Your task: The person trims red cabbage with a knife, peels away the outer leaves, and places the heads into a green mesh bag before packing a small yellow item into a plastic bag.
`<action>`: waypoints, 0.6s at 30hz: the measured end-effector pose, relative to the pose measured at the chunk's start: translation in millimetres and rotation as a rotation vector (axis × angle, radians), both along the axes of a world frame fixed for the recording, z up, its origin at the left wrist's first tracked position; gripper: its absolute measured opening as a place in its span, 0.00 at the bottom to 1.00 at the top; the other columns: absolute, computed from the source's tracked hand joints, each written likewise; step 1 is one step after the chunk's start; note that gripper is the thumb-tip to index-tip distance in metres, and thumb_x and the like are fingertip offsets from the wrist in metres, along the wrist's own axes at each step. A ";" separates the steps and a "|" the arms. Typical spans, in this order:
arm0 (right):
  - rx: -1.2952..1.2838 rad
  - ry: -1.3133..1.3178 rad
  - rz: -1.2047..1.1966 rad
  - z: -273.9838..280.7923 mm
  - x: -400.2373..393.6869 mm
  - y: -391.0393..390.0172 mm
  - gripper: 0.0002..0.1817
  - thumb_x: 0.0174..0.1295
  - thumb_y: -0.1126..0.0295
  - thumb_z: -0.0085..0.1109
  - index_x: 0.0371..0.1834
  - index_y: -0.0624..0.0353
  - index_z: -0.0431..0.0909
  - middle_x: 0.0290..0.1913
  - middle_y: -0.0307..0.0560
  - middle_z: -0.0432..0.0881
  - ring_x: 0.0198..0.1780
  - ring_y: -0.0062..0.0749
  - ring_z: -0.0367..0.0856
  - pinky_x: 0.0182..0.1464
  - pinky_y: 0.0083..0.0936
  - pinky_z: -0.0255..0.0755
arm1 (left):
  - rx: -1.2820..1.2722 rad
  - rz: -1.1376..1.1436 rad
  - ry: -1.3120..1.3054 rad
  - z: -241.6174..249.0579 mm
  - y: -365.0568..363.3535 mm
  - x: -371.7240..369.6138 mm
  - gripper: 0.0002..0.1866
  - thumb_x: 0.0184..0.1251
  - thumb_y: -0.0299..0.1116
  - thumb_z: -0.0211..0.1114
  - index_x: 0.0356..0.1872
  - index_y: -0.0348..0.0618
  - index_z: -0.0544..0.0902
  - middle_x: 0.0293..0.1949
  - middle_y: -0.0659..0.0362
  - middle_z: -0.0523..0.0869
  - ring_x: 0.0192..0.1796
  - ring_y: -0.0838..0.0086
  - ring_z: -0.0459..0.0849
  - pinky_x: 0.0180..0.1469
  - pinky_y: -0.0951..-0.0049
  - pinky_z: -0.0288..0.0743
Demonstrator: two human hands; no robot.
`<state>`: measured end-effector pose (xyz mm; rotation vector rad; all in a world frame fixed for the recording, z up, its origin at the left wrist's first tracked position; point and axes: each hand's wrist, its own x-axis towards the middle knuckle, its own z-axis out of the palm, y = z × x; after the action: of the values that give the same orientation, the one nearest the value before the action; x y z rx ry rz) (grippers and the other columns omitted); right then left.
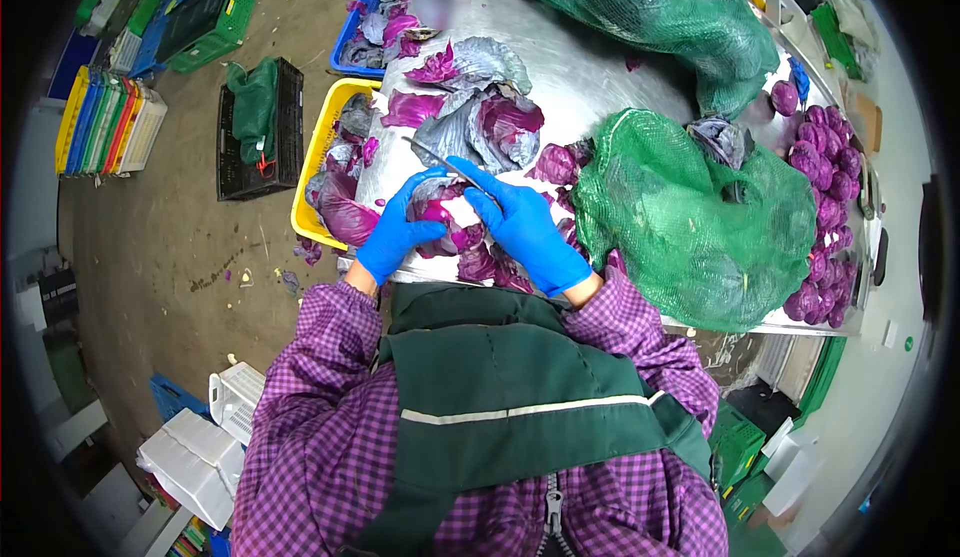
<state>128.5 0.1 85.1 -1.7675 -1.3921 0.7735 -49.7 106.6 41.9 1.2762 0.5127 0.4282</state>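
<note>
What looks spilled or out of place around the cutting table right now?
Purple cabbage scraps lie scattered on the concrete floor below the yellow crate, having missed it. Loose outer leaves also pile on the steel table. Nothing looks damaged.

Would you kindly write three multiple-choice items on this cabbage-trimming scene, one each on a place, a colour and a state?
1. Where is the yellow crate?
A. on the table
B. on the floor at the table's left edge
C. on the person's lap

2. What colour are the gloves on the left hand and right hand?
A. blue
B. white
C. black

3. What does the right hand hold?
A. nothing
B. a net sack
C. a knife

Answers: 1 B, it stands below the steel table; 2 A, both gloves are blue; 3 C, its blade points up-left above the red cabbage under the left hand.
</note>
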 end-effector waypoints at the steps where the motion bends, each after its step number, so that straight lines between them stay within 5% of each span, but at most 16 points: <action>1: -0.001 0.001 -0.002 -15.9 -3.2 0.2 0.23 0.67 0.54 0.49 0.67 0.29 0.65 0.30 0.54 0.81 0.30 0.44 0.82 0.33 0.37 0.74 | -0.001 -0.002 0.001 -0.5 -2.0 1.5 0.42 0.47 0.30 0.76 0.65 0.39 0.64 0.59 0.55 0.73 0.60 0.70 0.72 0.63 0.69 0.68; 3: -0.189 0.118 -0.237 -30.4 -9.8 3.6 0.23 0.66 0.54 0.50 0.66 0.30 0.67 0.27 0.55 0.80 0.29 0.45 0.82 0.33 0.38 0.74 | -0.057 0.350 0.126 4.5 -7.0 8.3 0.41 0.51 0.37 0.75 0.65 0.38 0.64 0.60 0.53 0.71 0.60 0.66 0.72 0.64 0.68 0.66; 4: -0.222 0.081 -0.257 -36.1 -14.1 2.2 0.23 0.65 0.53 0.51 0.65 0.33 0.69 0.25 0.55 0.79 0.29 0.46 0.82 0.33 0.38 0.74 | 0.043 0.295 0.197 0.5 -7.5 5.9 0.37 0.59 0.40 0.69 0.66 0.37 0.63 0.64 0.51 0.68 0.65 0.66 0.68 0.67 0.66 0.61; 8: -0.163 -0.143 -0.123 -46.1 -31.7 7.2 0.24 0.66 0.53 0.50 0.66 0.38 0.68 0.27 0.53 0.81 0.31 0.45 0.82 0.34 0.39 0.74 | 0.465 0.339 0.418 -41.9 -23.4 12.8 0.36 0.59 0.39 0.69 0.65 0.37 0.64 0.61 0.52 0.69 0.63 0.68 0.69 0.65 0.68 0.62; 11: -0.281 -0.092 -0.149 -53.9 -24.2 12.1 0.23 0.66 0.54 0.49 0.65 0.38 0.69 0.32 0.54 0.82 0.35 0.46 0.82 0.39 0.39 0.74 | 0.504 0.414 0.299 -58.0 -28.6 11.4 0.36 0.54 0.43 0.73 0.61 0.39 0.68 0.56 0.51 0.71 0.59 0.63 0.70 0.62 0.65 0.65; 18: -0.213 0.180 -0.246 -77.0 -11.5 31.7 0.22 0.64 0.54 0.52 0.58 0.51 0.75 0.44 0.54 0.83 0.44 0.49 0.82 0.48 0.36 0.73 | 0.527 0.461 0.361 -57.0 -25.2 19.5 0.30 0.56 0.35 0.72 0.59 0.41 0.71 0.54 0.55 0.72 0.57 0.69 0.72 0.62 0.69 0.65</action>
<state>117.0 31.9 8.1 -1.9336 -0.9818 0.9459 -30.1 81.3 -15.1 1.7589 1.0594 0.7568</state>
